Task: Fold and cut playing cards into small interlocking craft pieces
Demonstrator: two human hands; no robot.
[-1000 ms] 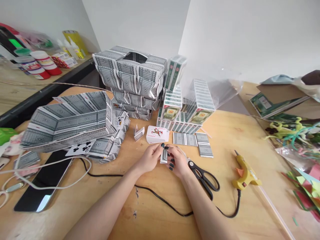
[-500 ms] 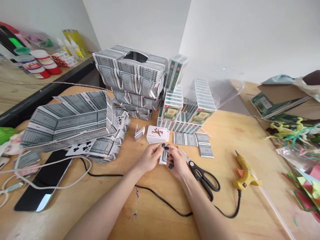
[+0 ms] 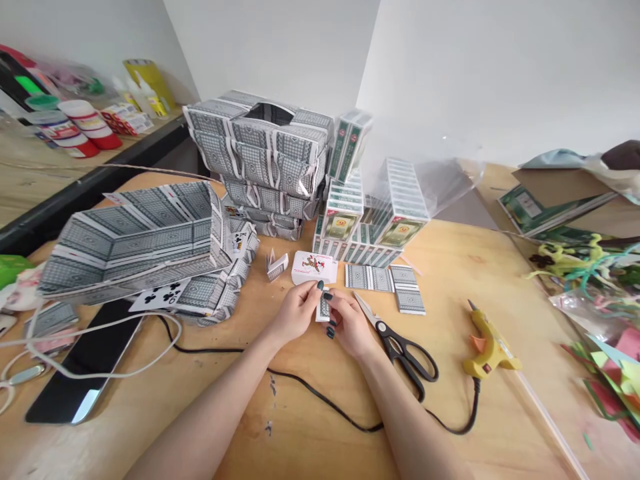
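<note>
A narrow folded playing card with a grey patterned back is pinched between my left hand and my right hand. Both sets of fingers are closed on it, and part of it is hidden behind them. Just beyond lies a stack of playing cards with a joker on top. A small folded card stands to the left of the stack. Several cards lie face down in an L shape to the right. Close to my right hand rest black-handled scissors.
At right lies a yellow glue gun with its black cord crossing the table. A box shape built of cards sits at left, near a phone. Behind stand a stacked card box and packed card decks.
My right hand's fingers have shifted left and slightly down along the folded card. My left hand has moved slightly up, and its thumb has shifted left.
</note>
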